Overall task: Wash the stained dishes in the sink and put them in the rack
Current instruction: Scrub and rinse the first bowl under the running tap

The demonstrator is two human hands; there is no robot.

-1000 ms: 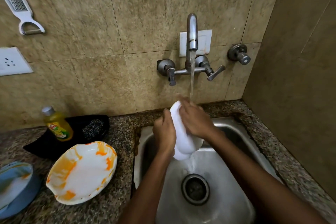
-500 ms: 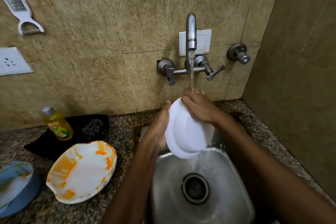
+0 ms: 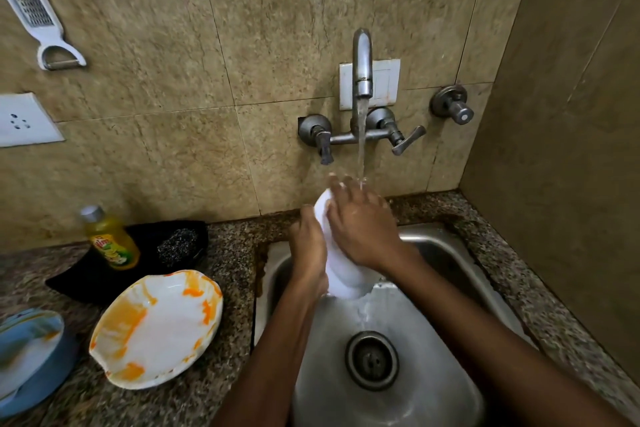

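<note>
I hold a white plate (image 3: 341, 279) on edge over the steel sink (image 3: 446, 253), under the stream running from the wall tap (image 3: 362, 62). My left hand (image 3: 310, 246) grips its left side. My right hand (image 3: 360, 225) lies flat across its right face, fingers up in the water. Most of the plate is hidden between my hands. Water runs off its lower edge toward the drain (image 3: 372, 359). An orange-stained white plate (image 3: 157, 326) lies on the granite counter left of the sink. No rack is in view.
A yellow dish-soap bottle (image 3: 110, 239) stands on a black tray (image 3: 83, 274) holding a steel scrubber (image 3: 176, 248). A blue dish (image 3: 31, 357) sits at the far left edge. A grater (image 3: 31, 7) and a socket (image 3: 22, 120) are on the tiled wall; a side wall closes in on the right.
The plate has turned from facing me to edge-on and dropped slightly. My right hand has slid from its top rim down across its face.
</note>
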